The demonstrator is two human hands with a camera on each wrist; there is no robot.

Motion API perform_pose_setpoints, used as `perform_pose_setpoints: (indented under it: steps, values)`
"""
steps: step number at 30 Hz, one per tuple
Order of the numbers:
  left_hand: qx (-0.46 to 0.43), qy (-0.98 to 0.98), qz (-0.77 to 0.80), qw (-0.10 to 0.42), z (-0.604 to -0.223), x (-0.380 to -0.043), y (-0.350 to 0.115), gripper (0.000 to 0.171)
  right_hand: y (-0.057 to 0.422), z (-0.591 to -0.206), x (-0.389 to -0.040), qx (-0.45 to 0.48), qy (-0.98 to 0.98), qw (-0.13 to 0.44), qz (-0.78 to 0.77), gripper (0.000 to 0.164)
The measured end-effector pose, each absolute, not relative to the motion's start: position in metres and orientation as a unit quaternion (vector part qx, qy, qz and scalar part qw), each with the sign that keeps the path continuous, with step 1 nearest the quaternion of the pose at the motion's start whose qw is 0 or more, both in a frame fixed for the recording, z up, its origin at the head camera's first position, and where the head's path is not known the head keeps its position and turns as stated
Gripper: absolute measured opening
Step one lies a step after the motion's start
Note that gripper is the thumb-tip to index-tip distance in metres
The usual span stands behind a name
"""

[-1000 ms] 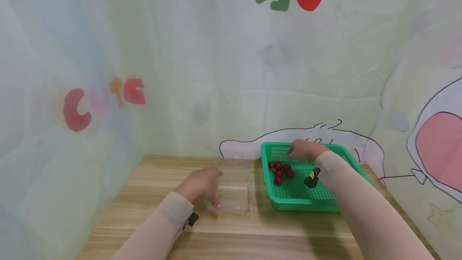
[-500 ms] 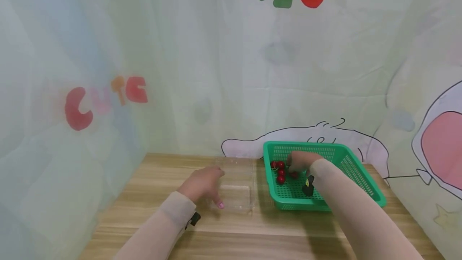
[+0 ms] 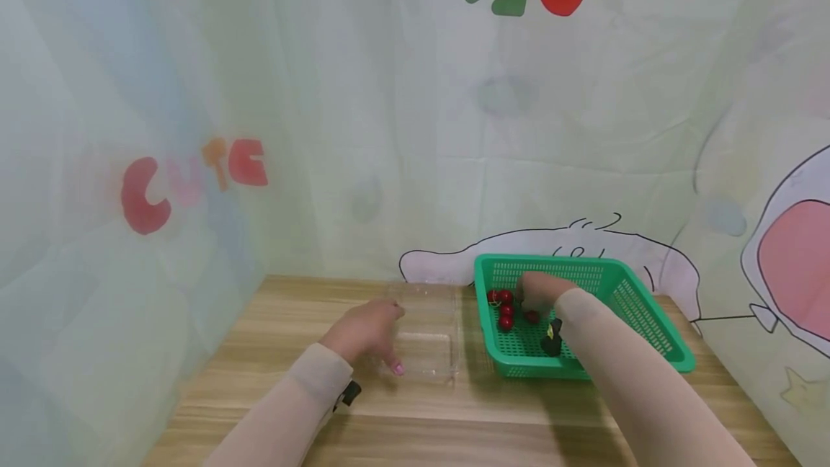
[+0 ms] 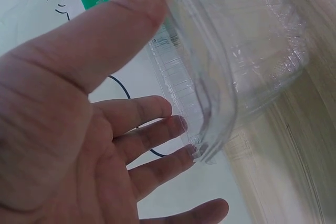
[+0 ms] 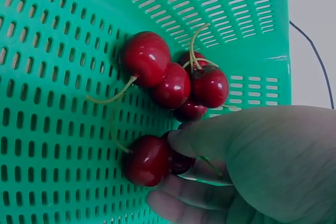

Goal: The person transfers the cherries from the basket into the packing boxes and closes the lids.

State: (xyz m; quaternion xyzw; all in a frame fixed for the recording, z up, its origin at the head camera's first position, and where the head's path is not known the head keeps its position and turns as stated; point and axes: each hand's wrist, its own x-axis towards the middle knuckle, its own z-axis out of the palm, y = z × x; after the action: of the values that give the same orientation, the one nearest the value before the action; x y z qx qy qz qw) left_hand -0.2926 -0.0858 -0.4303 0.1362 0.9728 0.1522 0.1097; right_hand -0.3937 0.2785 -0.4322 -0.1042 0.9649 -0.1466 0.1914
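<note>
A clear plastic clamshell box [image 3: 424, 353] stands on the table with its lid raised at the back. My left hand [image 3: 364, 330] is at its left side, thumb and fingers spread. In the left wrist view, the thumb and some fingertips touch the clear plastic [image 4: 220, 77]. My right hand [image 3: 543, 290] reaches down into the green basket [image 3: 538, 363]. Its thumb and fingers pinch a dark red cherry [image 5: 182, 163], partly hidden by the thumb. Another cherry [image 5: 146, 161] lies right against it. Several stemmed cherries [image 5: 170, 86] are clustered beside the hand, near the basket's wall.
The wooden table [image 3: 415, 409] carries the box and, to its right, the basket. A printed curtain [image 3: 350, 128] hangs close behind and along both sides. The basket's raised rim and slotted walls surround the cherries.
My right hand has come down from above the basket's back part onto the cherries and now pinches one. The left hand keeps its place at the box. The view has shifted slightly.
</note>
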Motion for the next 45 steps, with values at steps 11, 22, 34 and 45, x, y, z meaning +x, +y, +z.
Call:
perform_pose_setpoints:
  steps: [11, 22, 34, 45]
  values:
    - [0.134, 0.972, 0.155, 0.116, -0.429, -0.294, -0.086, 0.114, 0.281, -0.427, -0.396, -0.119, 0.968, 0.178, -0.133, 0.031]
    - [0.141, 0.969, 0.163, 0.118, -0.431, -0.294, -0.088, 0.115, 0.283, -0.394, -0.390, -0.173, 0.970, 0.108, -0.132, 0.025]
    - [0.141, 0.968, 0.175, 0.112, -0.429, -0.292, -0.091, 0.115, 0.247, -0.360, -0.364, -0.201, 0.964, 0.056, -0.165, 0.017]
    - [0.146, 0.968, 0.173, 0.108, -0.431, -0.295, -0.095, 0.116, 0.173, -0.364, -0.331, -0.255, 0.952, 0.045, -0.162, 0.011]
